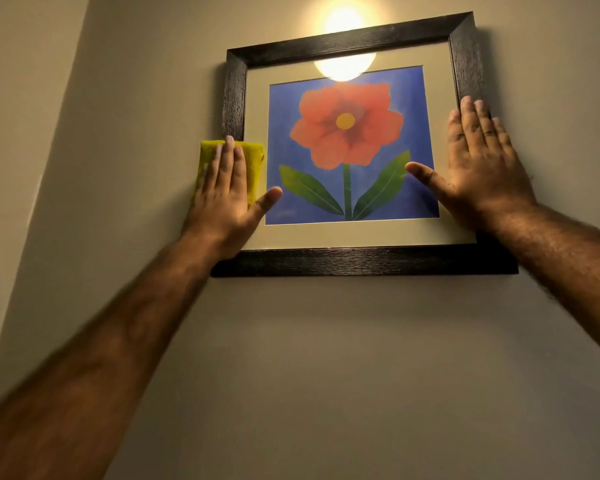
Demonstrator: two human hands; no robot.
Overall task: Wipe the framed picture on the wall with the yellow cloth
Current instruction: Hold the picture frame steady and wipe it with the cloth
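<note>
A framed picture hangs on the wall, with a dark wooden frame, a pale mat and a red flower on blue. My left hand lies flat on a folded yellow cloth, pressing it against the frame's left side at mid height. The cloth sticks out above and beside my fingers. My right hand rests flat and open on the frame's right side, thumb stretched over the glass. Both forearms reach up from below.
A lamp's glare reflects on the upper glass, with a bright light on the wall above the frame. A wall corner runs down at the left. Plain beige wall lies below the frame.
</note>
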